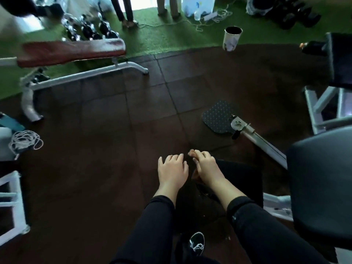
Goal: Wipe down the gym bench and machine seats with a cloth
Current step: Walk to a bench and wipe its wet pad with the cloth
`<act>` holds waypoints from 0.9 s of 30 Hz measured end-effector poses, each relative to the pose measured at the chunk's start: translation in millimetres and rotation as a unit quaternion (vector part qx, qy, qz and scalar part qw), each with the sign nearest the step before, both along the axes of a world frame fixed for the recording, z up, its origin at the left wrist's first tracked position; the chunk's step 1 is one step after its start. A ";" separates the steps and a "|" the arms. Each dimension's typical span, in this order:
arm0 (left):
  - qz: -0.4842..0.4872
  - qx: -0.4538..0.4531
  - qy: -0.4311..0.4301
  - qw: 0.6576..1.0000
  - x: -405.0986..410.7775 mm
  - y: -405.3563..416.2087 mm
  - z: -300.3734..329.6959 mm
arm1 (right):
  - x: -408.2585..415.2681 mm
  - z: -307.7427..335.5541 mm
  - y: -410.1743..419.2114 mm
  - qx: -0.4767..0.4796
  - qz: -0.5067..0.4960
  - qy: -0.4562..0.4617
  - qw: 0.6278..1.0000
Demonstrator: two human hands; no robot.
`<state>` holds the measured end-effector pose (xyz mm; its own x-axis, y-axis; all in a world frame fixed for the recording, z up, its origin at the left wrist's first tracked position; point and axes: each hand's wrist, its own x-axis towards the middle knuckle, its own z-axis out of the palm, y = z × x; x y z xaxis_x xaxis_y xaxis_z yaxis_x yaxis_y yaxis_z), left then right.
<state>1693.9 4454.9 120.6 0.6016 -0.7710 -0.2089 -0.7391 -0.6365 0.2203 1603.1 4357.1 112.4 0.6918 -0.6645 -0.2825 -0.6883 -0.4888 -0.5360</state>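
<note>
Hovering hands: left hand [172, 169] fingers relaxed; right hand [206, 166] unclear | black seat [322, 187] right; cloth unseen

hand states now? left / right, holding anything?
Left hand: open, fingers relaxed, holding nothing.
Right hand: fingers loosely curled; cannot tell if it grips anything, no cloth visible.

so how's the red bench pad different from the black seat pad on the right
The red bench pad is reddish-brown, long and narrow; the black seat pad is black and broader. The bench pad lies far off at upper left, on a white frame that stands partly on the green turf; the seat pad is close by on the right, over the dark floor tiles. Neither hand, left or right, touches either. Both are padded.
</note>
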 end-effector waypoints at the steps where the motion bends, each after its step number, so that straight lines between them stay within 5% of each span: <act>1: 0.014 -0.003 0.004 1.000 6.2 5.5 3.2 | 10.0 3.0 3.2 -0.003 0.012 0.000 1.000; 16: 0.193 -0.001 0.007 0.981 218.8 111.6 34.3 | 263.0 34.4 97.4 0.014 0.191 0.023 0.981; 27: 0.205 0.023 0.027 0.978 382.1 142.8 38.3 | 428.9 36.1 122.4 0.007 0.189 -0.005 0.982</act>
<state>2076.0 4597.7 158.9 0.8459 -0.4558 -0.2769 -0.4074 -0.8873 0.2163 2032.0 4479.5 148.6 0.8914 -0.3551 -0.2815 -0.4531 -0.7012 -0.5504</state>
